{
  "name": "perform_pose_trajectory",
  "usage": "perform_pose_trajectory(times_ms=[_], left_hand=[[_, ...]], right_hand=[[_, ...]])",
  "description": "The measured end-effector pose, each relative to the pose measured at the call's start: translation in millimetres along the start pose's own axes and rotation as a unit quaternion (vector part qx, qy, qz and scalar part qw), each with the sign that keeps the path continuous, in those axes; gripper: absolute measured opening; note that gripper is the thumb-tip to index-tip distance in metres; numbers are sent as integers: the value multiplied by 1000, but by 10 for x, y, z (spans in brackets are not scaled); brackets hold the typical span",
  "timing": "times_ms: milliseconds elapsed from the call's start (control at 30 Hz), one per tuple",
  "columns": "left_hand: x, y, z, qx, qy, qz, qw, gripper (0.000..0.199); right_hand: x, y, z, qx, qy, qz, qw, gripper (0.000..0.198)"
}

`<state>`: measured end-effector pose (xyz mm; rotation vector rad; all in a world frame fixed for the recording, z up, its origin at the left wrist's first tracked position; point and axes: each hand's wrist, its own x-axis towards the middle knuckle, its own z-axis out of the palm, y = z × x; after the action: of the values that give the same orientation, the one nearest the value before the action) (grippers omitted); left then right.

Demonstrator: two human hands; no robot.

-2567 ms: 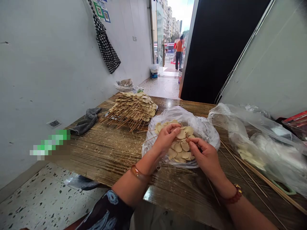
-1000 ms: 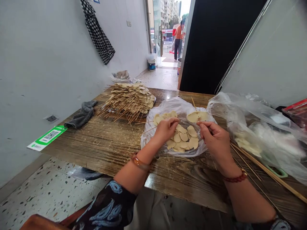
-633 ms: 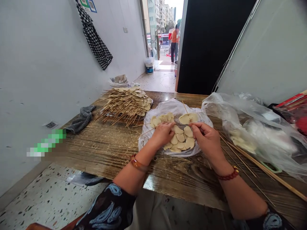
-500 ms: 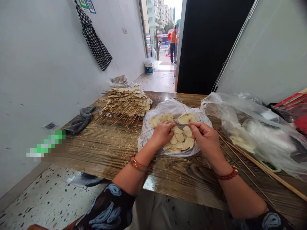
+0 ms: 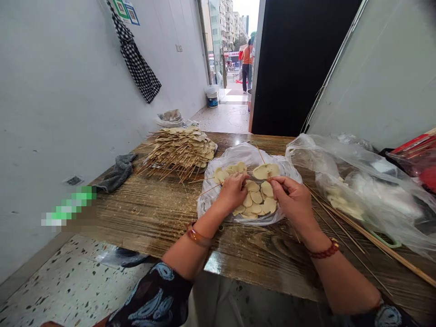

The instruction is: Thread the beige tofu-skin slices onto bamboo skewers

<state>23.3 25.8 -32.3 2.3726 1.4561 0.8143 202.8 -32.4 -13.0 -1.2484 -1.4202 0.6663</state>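
My right hand (image 5: 293,197) is closed, thumb and forefinger pinching the near end of a thin wooden skewer (image 5: 261,155) that carries pale oval slices (image 5: 261,171). My left hand (image 5: 233,193) rests curled over the left of the loose slices (image 5: 254,199), its fingertips partly hidden; what it holds, if anything, I cannot make out. Beside it, thin skewers (image 5: 207,191) poke out to the left, near more slices (image 5: 235,168). All of these lie on a spread clear plastic bag (image 5: 207,208) on the wooden table.
A big heap of filled skewers (image 5: 180,147) lies on the table (image 5: 153,218) at the back left, near a grey cloth (image 5: 117,172). On the right are bare skewers (image 5: 344,218) and a plastic bag (image 5: 374,181) with pale contents. Outside the doorway stands a person (image 5: 245,66).
The view has shifted slightly. Both hands keep almost the same places over the slices, and the right still pinches the skewer.
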Motion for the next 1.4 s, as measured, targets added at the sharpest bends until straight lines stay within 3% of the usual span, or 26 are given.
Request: perform_pose_trajectory(times_ms=[200, 333, 400, 533, 600, 700, 967, 1400], left_hand=[[-12, 28, 0, -45, 8, -5, 999, 12], [-1, 40, -56, -173, 54, -35, 983, 5], [8, 32, -111, -291, 72, -84, 950, 6], [17, 9, -237, -506, 77, -177, 840, 19], [18, 3, -288, -563, 89, -202, 796, 23], [22, -2, -350, -604, 122, -210, 759, 29], [37, -24, -464, -634, 192, -194, 724, 31], [29, -23, -469, -629, 218, -183, 723, 35]], right_hand=[[-4, -20, 6, 2, 4, 8, 1000, 29], [-13, -37, 3, 5, 2, 14, 1000, 31], [-20, -42, -1, 4, 0, 15, 1000, 32], [-45, -45, 2, -3, -18, 20, 1000, 31], [-65, -45, 15, -10, -40, 19, 999, 31], [-98, -44, 43, -28, -75, 7, 997, 29], [-141, -50, 88, -84, -122, -32, 989, 27], [-170, 1, 111, -123, -151, -66, 979, 28]])
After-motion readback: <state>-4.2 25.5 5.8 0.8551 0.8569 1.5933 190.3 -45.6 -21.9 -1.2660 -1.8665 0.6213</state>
